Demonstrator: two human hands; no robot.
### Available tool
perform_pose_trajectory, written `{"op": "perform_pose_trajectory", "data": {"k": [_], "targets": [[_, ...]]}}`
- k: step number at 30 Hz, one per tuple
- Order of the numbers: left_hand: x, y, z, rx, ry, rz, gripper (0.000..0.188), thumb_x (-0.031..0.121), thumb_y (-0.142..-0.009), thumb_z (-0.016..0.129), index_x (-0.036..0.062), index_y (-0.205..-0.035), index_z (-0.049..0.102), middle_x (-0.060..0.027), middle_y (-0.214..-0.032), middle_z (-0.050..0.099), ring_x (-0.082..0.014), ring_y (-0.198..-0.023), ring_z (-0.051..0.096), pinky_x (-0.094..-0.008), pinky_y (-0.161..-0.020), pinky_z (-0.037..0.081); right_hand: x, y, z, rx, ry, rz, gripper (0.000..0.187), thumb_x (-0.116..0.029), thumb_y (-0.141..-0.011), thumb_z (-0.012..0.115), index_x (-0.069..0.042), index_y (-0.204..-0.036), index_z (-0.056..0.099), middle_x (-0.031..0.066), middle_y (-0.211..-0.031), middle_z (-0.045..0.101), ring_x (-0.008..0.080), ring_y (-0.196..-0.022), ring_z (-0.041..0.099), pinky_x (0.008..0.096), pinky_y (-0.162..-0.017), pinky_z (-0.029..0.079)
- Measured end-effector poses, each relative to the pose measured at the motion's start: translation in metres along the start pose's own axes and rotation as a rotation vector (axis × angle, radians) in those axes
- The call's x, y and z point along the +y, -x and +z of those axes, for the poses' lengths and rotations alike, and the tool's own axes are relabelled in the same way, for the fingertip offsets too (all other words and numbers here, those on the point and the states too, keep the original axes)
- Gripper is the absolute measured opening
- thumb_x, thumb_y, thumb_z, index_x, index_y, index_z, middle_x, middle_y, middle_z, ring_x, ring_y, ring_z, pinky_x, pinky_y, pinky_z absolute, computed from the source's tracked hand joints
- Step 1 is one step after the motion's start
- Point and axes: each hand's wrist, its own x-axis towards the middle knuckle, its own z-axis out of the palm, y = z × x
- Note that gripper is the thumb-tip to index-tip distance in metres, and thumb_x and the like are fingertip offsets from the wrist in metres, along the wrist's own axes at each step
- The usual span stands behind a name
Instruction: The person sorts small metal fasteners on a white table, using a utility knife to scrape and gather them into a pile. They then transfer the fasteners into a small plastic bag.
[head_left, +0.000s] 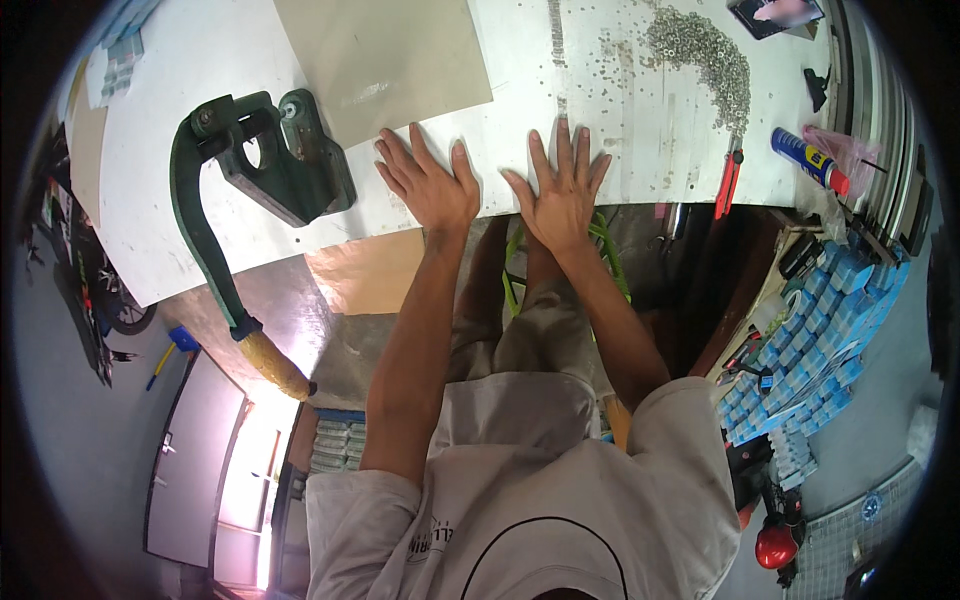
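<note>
Two hands lie flat on one white table (200, 60). The left hand (432, 180) and the right hand (562, 190) are side by side near the table's front edge, fingers spread wide, holding nothing. One tan sheet (385, 55) lies just past the left hand. One green press (280, 160) with a long handle stands to the left of it. A heap of small metal rings (705, 55), too many to count, lies to the right. One red cutter (727, 182) and one blue spray can (808, 160) are near the right edge. Nothing lies between the hands.
</note>
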Motion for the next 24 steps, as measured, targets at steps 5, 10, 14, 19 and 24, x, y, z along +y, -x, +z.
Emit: {"op": "perform_pose_trajectory", "data": {"k": [5,10,14,19,24], "targets": [[0.001,-0.006,0.005,0.016,-0.011,0.010,0.070,0.043,-0.103,0.051,-0.0039,-0.152,0.033,-0.0364,-0.161,0.020,-0.0523,-0.152,0.015,-0.0642,-0.123,0.011,0.002,0.007,-0.010,0.099,0.020,0.005,0.056,-0.043,-0.095,0.068,-0.016,-0.143,0.059,0.0231,-0.160,0.036,0.0494,-0.146,0.031,0.0785,-0.111,0.020],[0.002,-0.003,0.006,0.043,-0.012,0.019,0.069,0.043,-0.103,0.050,-0.0041,-0.151,0.036,-0.0359,-0.161,0.022,-0.0517,-0.152,0.016,-0.0643,-0.123,0.011,0.008,-0.020,-0.001,0.297,-0.079,-0.019,0.026,-0.022,-0.089,0.073,-0.013,-0.113,0.071,0.0195,-0.141,0.053,0.0426,-0.129,0.048,0.0693,-0.110,0.031],[0.003,-0.005,0.006,0.041,-0.018,0.026,0.070,0.045,-0.104,0.048,-0.0041,-0.151,0.035,-0.0359,-0.161,0.022,-0.0515,-0.152,0.015,-0.0643,-0.123,0.011,0.020,-0.001,0.007,0.358,-0.115,-0.062,0.020,-0.011,-0.084,0.074,-0.015,-0.104,0.071,0.0138,-0.128,0.058,0.0353,-0.119,0.053,0.0618,-0.105,0.036],[0.001,-0.003,0.007,0.024,-0.031,0.013,0.072,0.047,-0.104,0.049,-0.0020,-0.154,0.032,-0.0343,-0.161,0.019,-0.0485,-0.154,0.012,-0.0624,-0.124,0.009,0.029,-0.007,-0.022,0.454,-0.223,0.055,0.022,-0.021,-0.085,0.077,-0.012,-0.104,0.070,0.0149,-0.120,0.058,0.0342,-0.114,0.054,0.0539,-0.098,0.038],[0.002,-0.003,0.007,0.007,-0.038,0.005,0.074,0.048,-0.103,0.049,-0.0021,-0.155,0.031,-0.0337,-0.162,0.018,-0.0491,-0.154,0.011,-0.0625,-0.124,0.008,0.068,-0.018,-0.014,0.514,-0.050,0.275,0.021,-0.022,-0.087,0.076,-0.010,-0.104,0.070,0.0128,-0.111,0.060,0.0304,-0.106,0.057,0.0480,-0.093,0.038]]}}
